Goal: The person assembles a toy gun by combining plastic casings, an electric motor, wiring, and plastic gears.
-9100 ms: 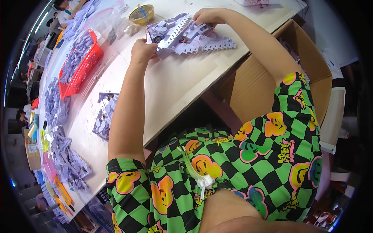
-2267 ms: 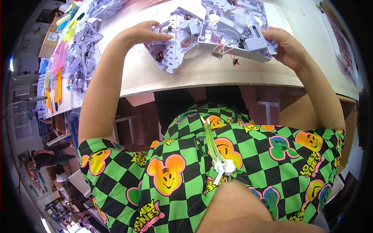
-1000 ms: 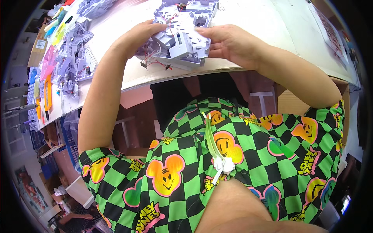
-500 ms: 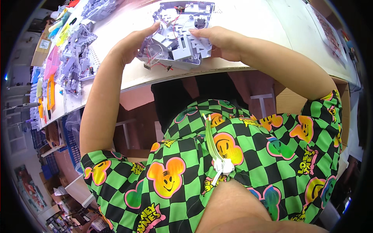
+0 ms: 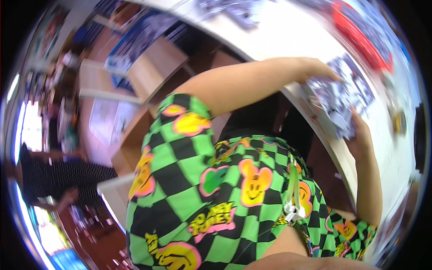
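Observation:
A pale grey plastic housing (image 5: 325, 102), full of small parts, lies at the white table's (image 5: 292, 33) near edge, in the right half of the view. Motion blur smears its details. My left hand (image 5: 320, 69) grips its far left side, and my right hand (image 5: 361, 134) holds the opposite side near its lower corner. Both hands curl round the housing, though some fingertips are hidden behind it. More grey plastic parts (image 5: 353, 81) show just beyond it; whether they belong to the same housing I cannot tell.
A red basket (image 5: 360, 33) stands beyond my hands at the upper right, grey parts beside it. Further grey parts (image 5: 243, 12) lie on the table at the top. A small yellow object (image 5: 399, 123) sits far right. Left, a person in dark dotted clothing (image 5: 67, 180) stands near wooden furniture.
My view has swung to the left, so the table, hands and housing now appear further right and rotated. Both hands still hold the housing. A person and the red basket have come into view.

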A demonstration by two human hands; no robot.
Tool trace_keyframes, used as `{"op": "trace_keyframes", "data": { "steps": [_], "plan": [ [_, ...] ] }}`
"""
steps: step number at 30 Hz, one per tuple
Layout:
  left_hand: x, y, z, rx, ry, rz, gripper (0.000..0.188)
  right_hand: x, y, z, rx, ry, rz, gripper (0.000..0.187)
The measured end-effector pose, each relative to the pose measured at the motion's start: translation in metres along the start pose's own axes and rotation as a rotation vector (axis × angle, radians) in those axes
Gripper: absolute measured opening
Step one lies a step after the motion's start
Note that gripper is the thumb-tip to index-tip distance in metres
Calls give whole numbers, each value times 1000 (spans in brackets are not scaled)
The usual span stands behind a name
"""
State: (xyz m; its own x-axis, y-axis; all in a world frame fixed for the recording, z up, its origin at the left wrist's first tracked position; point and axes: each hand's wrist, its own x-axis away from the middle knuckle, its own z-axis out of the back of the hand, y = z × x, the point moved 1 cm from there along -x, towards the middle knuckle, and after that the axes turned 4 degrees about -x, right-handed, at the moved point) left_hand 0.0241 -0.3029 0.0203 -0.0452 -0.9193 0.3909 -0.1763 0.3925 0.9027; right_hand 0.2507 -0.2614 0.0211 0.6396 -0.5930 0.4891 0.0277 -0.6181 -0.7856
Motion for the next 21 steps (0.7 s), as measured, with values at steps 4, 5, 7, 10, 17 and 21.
{"op": "trace_keyframes", "data": {
  "steps": [4,5,7,10,17,21],
  "plan": [
    [50,-36,-18,61,139,-131,40,25,29,-3,29,-81,-23,32],
    [63,-45,-21,47,199,-93,39,28,36,-3,20,-81,-23,32],
    [75,-53,-21,151,238,-83,39,22,37,0,171,-160,17,31],
    [75,-54,-21,245,253,-45,36,10,29,-2,326,-189,90,30],
    [25,-48,-8,418,140,-119,34,-30,5,1,194,-92,-91,34],
    [-5,-27,-10,336,104,-93,36,-61,-26,18,308,-41,-95,32]
  ]
}}
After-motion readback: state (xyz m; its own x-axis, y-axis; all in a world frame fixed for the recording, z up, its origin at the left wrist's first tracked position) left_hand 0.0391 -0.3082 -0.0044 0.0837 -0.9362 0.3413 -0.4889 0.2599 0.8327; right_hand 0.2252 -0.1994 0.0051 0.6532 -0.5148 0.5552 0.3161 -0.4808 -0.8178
